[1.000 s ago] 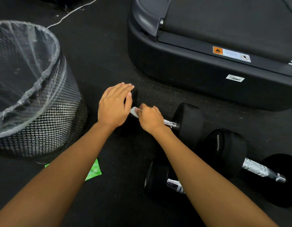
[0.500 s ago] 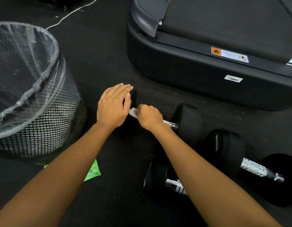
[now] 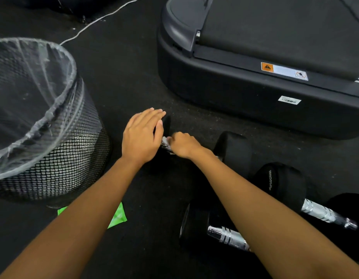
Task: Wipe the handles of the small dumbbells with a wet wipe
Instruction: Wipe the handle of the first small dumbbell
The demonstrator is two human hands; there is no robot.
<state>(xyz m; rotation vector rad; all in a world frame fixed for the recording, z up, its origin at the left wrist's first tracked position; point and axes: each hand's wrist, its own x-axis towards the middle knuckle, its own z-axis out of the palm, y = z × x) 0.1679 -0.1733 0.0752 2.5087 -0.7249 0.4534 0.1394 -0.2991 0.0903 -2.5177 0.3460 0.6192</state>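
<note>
Three black dumbbells with chrome handles lie on the dark floor. My left hand (image 3: 143, 135) rests flat on the left head of the farthest dumbbell (image 3: 234, 152), covering most of that head. My right hand (image 3: 183, 144) is closed around this dumbbell's handle with a white wet wipe (image 3: 165, 140) showing at its thumb side. A second dumbbell (image 3: 283, 184) lies to the right with its handle bare. The third dumbbell (image 3: 196, 224) lies nearest me, partly hidden under my right forearm.
A black mesh waste bin (image 3: 54, 158) with a clear liner stands at the left. A green wipe packet (image 3: 118, 216) lies on the floor under my left forearm. A treadmill base (image 3: 245, 93) fills the back right. A white cable (image 3: 98, 19) runs across the far floor.
My right hand has slid a little to the left along the handle, toward my left hand. My left hand stays on the dumbbell head.
</note>
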